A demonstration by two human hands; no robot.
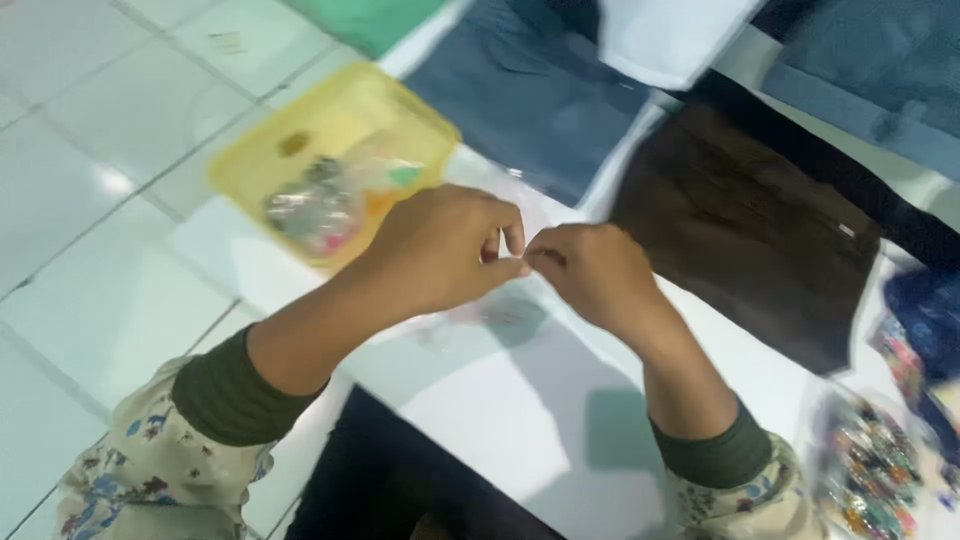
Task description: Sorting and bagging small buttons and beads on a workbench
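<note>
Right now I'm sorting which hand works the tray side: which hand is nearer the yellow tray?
Left. The left hand lies just beside the yellow tray, overlapping its near corner in view; the right hand is farther off, beyond the left.

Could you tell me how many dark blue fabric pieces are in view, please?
3: one at top centre beyond the yellow tray, one at top right, and one at the right edge. More may lie outside the frame.
</note>
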